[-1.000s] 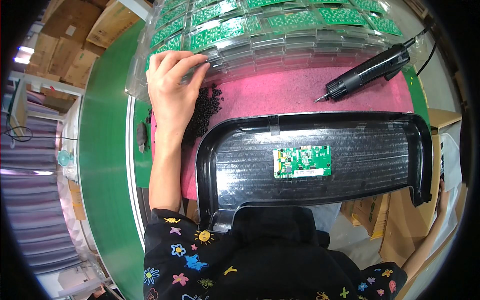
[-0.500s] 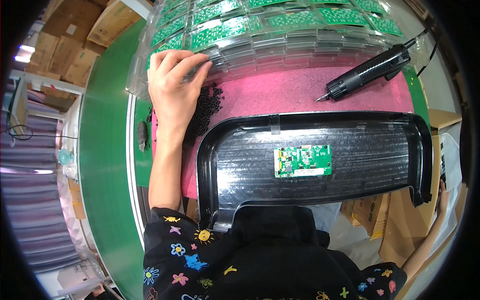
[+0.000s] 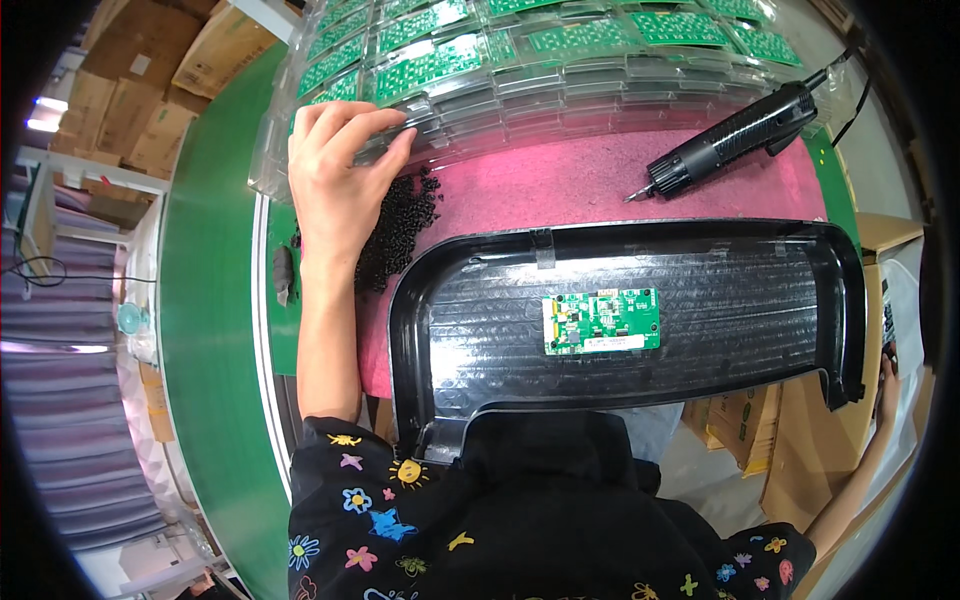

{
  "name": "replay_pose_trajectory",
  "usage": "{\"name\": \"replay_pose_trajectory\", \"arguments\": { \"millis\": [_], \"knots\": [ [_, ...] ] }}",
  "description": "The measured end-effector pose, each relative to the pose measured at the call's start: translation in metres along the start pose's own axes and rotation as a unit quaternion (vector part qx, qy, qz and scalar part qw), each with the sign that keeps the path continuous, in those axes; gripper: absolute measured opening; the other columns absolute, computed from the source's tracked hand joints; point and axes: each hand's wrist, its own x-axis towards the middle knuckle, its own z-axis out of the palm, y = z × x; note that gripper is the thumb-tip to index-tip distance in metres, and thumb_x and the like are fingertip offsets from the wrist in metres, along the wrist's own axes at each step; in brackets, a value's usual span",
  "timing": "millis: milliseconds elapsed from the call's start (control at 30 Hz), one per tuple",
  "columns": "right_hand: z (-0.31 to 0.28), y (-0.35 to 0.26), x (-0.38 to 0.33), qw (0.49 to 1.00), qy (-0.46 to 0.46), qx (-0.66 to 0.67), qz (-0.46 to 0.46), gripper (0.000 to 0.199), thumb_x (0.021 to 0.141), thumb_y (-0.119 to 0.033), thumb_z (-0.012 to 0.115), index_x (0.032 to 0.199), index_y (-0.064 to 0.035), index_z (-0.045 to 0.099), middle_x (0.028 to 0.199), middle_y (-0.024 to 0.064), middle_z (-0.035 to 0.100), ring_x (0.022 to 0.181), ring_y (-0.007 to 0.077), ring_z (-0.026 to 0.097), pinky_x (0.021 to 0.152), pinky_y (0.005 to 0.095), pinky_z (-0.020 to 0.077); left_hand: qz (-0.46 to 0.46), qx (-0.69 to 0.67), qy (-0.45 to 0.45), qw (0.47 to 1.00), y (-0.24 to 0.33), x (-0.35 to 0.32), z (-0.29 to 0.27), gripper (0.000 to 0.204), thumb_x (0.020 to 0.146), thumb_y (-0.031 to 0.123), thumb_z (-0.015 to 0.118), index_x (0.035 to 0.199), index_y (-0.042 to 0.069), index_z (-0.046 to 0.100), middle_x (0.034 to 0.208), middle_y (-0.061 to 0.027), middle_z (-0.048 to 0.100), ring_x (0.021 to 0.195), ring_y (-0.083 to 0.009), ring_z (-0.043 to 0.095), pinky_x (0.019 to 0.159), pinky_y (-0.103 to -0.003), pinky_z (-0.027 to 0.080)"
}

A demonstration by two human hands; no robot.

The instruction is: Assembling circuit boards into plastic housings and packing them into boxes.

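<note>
My left hand (image 3: 338,180) is loosely bent at the front left of stacked clear plastic trays (image 3: 560,95). A gap shows between thumb and index finger, with nothing visible in it; the other fingertips are partly hidden. Beneath this wrist lies a heap of small black screws (image 3: 400,225). A curved black plastic housing (image 3: 740,340) lies in front of me, open side up. On its floor rests a green circuit board (image 3: 603,322). Far to the right, my right hand (image 3: 887,385) reaches into an open cardboard box (image 3: 835,435), beside pale wrapping; its fingers are too small to read.
A black electric screwdriver (image 3: 735,140) lies on the pink mat (image 3: 560,180), bit toward the left, its cable running to the upper right. More green boards (image 3: 680,32) fill the trays. A small dark grey lump (image 3: 283,272) sits left of the screws. Cardboard boxes (image 3: 135,70) stand behind.
My left hand has shifted very slightly left, uncovering a little more of the screw heap. The right hand stays at the box. The board and housing look the same.
</note>
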Motion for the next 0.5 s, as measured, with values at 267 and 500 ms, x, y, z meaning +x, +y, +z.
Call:
{"name": "replay_pose_trajectory", "arguments": {
  "millis": [267,500],
  "knots": [
    [-0.0048,0.0006,-0.0014,0.996,0.024,-0.085,0.005,0.053,0.096,-0.039,0.06,0.135,-0.004,0.055,0.119,0.0035,0.061,0.091,0.0147,0.055,0.074,0.0275,0.0441,0.014,-0.006,0.003,1.0,-0.0052,0.0002,-0.0002,0.019,0.068,0.013,0.084,0.085,0.011,0.074,0.087,-0.0007,0.068,0.09,-0.0226,0.06,0.081,-0.036,0.046],
    [-0.0014,-0.004,-0.0035,0.998,0.006,-0.068,0.017,0.051,0.096,-0.037,0.061,0.133,-0.0034,0.056,0.117,0.004,0.062,0.089,0.015,0.056,0.073,0.0283,0.0452,0.022,-0.008,0.007,1.0,-0.0048,0.001,-0.002,0.017,0.069,0.012,0.084,0.083,0.011,0.075,0.086,-0.0006,0.068,0.088,-0.0222,0.061,0.078,-0.035,0.049]
  ]
}}
